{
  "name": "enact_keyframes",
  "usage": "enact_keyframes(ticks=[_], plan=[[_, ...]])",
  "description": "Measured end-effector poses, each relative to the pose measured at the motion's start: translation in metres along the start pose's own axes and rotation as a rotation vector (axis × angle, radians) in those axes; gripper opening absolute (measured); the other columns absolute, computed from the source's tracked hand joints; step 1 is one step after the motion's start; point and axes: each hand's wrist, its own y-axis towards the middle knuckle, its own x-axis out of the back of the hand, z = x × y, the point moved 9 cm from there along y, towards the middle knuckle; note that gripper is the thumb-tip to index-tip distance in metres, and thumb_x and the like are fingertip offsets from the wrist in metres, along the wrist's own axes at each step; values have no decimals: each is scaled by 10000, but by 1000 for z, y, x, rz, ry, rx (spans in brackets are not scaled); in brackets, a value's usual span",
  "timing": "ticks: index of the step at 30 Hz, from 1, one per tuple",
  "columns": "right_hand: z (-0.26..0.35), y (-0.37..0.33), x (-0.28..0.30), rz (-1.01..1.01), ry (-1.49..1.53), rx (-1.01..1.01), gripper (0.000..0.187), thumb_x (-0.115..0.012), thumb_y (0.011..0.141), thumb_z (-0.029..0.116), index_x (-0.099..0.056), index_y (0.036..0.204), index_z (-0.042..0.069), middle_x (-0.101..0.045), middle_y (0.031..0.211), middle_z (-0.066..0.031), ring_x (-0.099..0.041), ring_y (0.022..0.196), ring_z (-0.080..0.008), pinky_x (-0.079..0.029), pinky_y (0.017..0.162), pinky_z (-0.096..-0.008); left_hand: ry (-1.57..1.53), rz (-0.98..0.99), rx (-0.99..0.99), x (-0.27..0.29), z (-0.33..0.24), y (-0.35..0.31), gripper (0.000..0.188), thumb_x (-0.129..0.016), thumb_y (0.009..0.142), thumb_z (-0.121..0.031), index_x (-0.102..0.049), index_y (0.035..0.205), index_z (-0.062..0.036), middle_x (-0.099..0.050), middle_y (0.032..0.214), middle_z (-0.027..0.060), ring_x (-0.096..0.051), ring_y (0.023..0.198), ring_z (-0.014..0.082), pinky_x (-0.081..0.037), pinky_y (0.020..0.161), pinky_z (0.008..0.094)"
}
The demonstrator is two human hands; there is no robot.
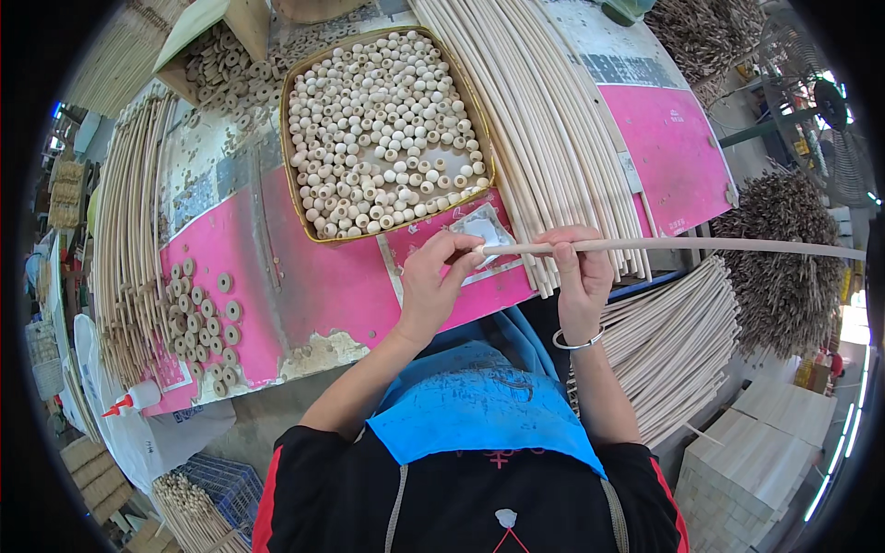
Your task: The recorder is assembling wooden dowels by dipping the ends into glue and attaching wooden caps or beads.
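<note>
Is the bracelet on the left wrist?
No: the bracelet sits just behind the right hand, which grips the rod.

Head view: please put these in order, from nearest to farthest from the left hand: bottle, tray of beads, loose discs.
From the left hand:
1. Tray: just beyond the hand, its near edge close.
2. Discs: off to the left.
3. Bottle: farthest, left of the discs and closer to the picture's lower edge.
</note>
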Motion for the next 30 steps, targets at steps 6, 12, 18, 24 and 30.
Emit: enact_keyframes(ticks=[6, 12, 18, 24, 30], plan=[[-2, -10, 7, -174, 117, 45, 162, -545, 1043, 151, -581, 1070, -5, -659, 1018, -129, -642, 897, -154, -540, 809, -282, 479, -4, -490, -9, -56, -4, 161, -677, 932, -69, -678, 1074, 4, -675, 969, 63, -648, 876, 126, -530, 752, 282], [-12, -18, 12, -323, 218, -51, 153, -530, 1048, 132, -590, 1088, -3, -673, 980, -120, -671, 880, -160, -560, 792, -278, -551, 66, 85, -48, -20, 5, 409, -608, 992, -89, -470, 1373, -32, -659, 1145, 114, -661, 1041, 183, -574, 910, 338], [-20, -41, 13, 98, 151, -533, 252, -575, 1027, 206, -687, 1168, 29, -706, 854, -31, -642, 702, -85, -490, 621, -221, -563, -39, 10, -41, -25, 28, 348, -561, 1010, -68, -485, 1347, -32, -661, 1114, 101, -672, 1012, 183, -571, 884, 330], [92, -58, 134, -153, -1175, 165, 531, -814, 716, 268, -660, 1195, 97, -668, 1075, -87, -605, 1010, -294, -423, 934, -461, -455, -36, -62, -12, -64, 53, 349, -556, 1007, -62, -489, 1348, -27, -652, 1087, 104, -673, 977, 178, -590, 845, 301], [36, -146, 200, -187, -1053, -40, 200, -767, 790, 161, -732, 978, 105, -549, 715, -54, -593, 621, -210, -454, 530, -334, -318, 56, -85, -4, -82, 82, 285, -493, 1052, -140, -518, 1308, -18, -638, 1033, 81, -655, 945, 153, -570, 904, 317]])
